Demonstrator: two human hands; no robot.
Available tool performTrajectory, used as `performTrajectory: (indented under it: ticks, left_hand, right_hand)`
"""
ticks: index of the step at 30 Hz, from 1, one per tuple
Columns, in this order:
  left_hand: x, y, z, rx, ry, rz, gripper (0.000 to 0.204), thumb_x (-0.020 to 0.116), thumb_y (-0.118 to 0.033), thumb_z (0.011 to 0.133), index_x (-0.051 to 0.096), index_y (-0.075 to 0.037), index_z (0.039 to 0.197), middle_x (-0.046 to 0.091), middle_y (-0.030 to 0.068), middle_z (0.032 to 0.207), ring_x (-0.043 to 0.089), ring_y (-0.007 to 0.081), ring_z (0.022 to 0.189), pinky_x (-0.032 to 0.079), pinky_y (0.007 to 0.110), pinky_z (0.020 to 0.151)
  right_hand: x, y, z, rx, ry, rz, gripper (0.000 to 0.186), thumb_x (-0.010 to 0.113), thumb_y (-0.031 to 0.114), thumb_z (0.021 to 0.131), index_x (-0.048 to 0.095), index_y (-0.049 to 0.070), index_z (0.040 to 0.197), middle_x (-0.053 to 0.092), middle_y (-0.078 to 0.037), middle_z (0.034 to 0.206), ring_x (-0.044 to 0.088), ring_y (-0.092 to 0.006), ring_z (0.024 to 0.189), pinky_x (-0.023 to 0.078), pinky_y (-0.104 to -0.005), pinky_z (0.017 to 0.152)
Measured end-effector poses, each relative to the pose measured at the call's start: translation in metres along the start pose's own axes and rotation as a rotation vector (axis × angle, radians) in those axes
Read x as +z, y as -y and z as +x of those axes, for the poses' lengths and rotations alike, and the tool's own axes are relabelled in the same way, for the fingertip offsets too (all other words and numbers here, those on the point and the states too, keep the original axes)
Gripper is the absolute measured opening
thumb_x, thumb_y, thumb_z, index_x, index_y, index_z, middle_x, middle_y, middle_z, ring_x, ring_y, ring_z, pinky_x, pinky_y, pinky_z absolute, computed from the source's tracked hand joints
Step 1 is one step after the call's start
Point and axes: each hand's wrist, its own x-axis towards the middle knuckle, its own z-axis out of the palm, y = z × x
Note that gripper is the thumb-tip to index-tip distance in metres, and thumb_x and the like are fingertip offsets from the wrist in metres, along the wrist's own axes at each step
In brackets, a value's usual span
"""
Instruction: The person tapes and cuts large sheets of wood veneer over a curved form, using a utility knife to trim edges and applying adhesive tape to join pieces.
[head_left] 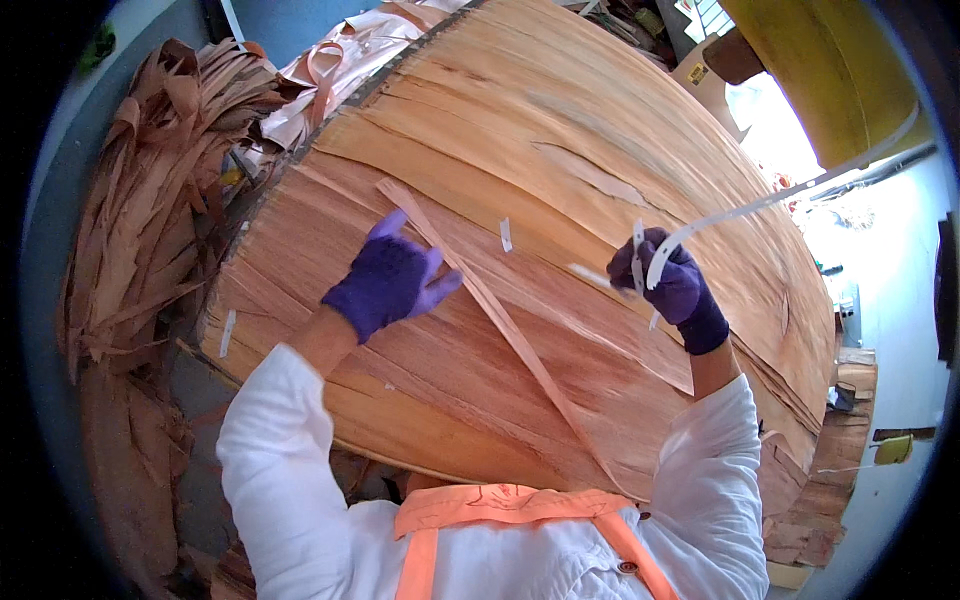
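Observation:
Wood veneer sheets lie stacked in front of me, reddish on the near side and yellowish beyond. My left hand, in a purple glove, is spread over the reddish sheet with its fingers apart. Its fingertips are beside a narrow veneer strip that runs slantwise toward my body. In my right hand, also gloved in purple, the fingers are closed on white perforated tape; a long tail of it arcs up to the right. Short tape pieces stick to the sheet between my hands and at the left end.
A heap of veneer scraps piles up along the left side. A large yellow object stands at the upper right. More veneer pieces lie beyond the stack's right end. An orange apron covers my front at the near edge.

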Motion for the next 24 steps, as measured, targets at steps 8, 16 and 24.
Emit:
performTrajectory:
  ticks: [8,16,24]
  left_hand:
    - [0.0,0.142,0.012,-0.279,-0.519,0.224,0.024,0.052,-0.018,0.083,0.06,-0.007,0.102,0.061,0.0159,0.099,0.059,0.0297,0.092,0.046,0.04,0.079]
    - [0.057,0.223,0.012,-0.198,-0.387,-0.046,0.03,0.049,-0.006,0.08,0.058,-0.002,0.108,0.054,0.0199,0.119,0.049,0.0345,0.113,0.036,0.039,0.099]
    - [0.048,0.21,0.006,-0.341,-0.493,-0.299,0.04,0.055,-0.005,0.077,0.05,-0.006,0.116,0.054,0.0162,0.116,0.05,0.0344,0.109,0.039,0.04,0.095]
  right_hand:
    - [0.091,-0.007,0.086,0.228,0.168,-0.045,0.028,0.053,0.021,0.09,0.052,0.003,0.112,0.063,-0.008,0.091,0.062,-0.0126,0.074,0.047,-0.0237,0.056]
    - [0.19,-0.043,0.195,0.19,0.298,0.143,0.027,0.053,0.012,0.087,0.052,-0.004,0.109,0.063,-0.011,0.089,0.062,-0.0145,0.073,0.05,-0.0246,0.062]
    - [0.246,-0.075,0.266,0.171,0.239,0.208,0.027,0.053,0.004,0.085,0.052,-0.006,0.11,0.064,-0.013,0.089,0.062,-0.0145,0.075,0.049,-0.0232,0.064]
